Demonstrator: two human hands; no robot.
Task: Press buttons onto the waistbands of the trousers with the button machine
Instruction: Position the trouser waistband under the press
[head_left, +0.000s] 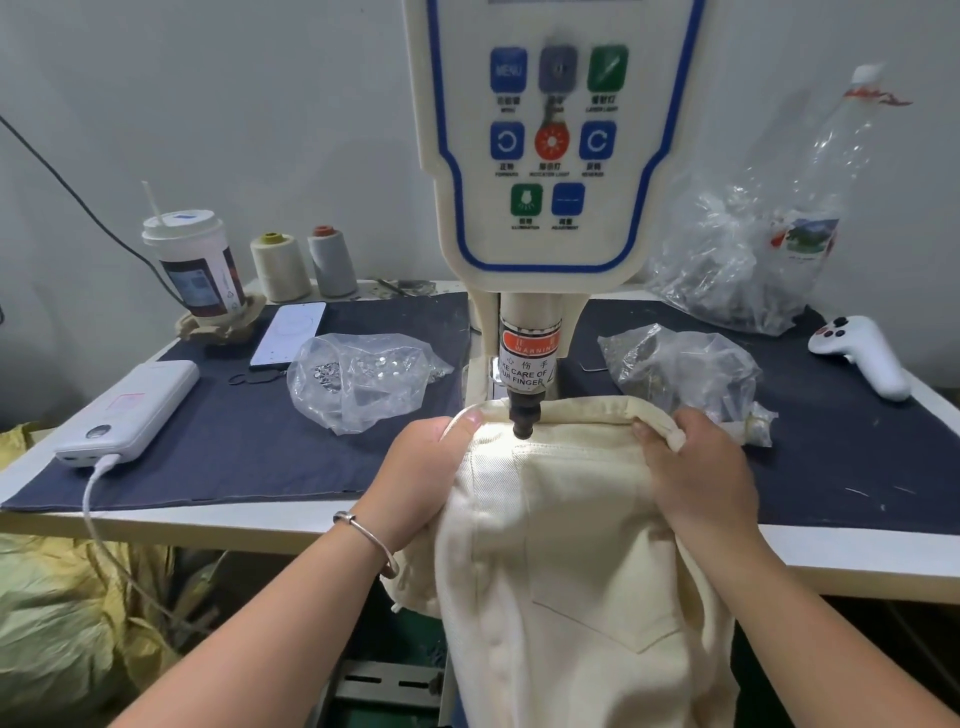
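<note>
Cream trousers (571, 545) hang over the table's front edge, their waistband (582, 408) lying under the black punch (523, 415) of the white button machine (545, 156). The punch tip touches or nearly touches the fabric just below the waistband edge, where a light spot falls. My left hand (423, 473) grips the waistband to the left of the punch, thumb on top. To the right of the punch, my right hand (696, 467) holds the waistband's folded end, fingers curled round it.
Clear bags of metal buttons lie left (358, 376) and right (680, 369) of the machine on a dark blue cloth (234, 441). Also there: a white power bank (130, 410), a phone (288, 332), a cup (195, 265), two thread cones (301, 265), a white controller (862, 356).
</note>
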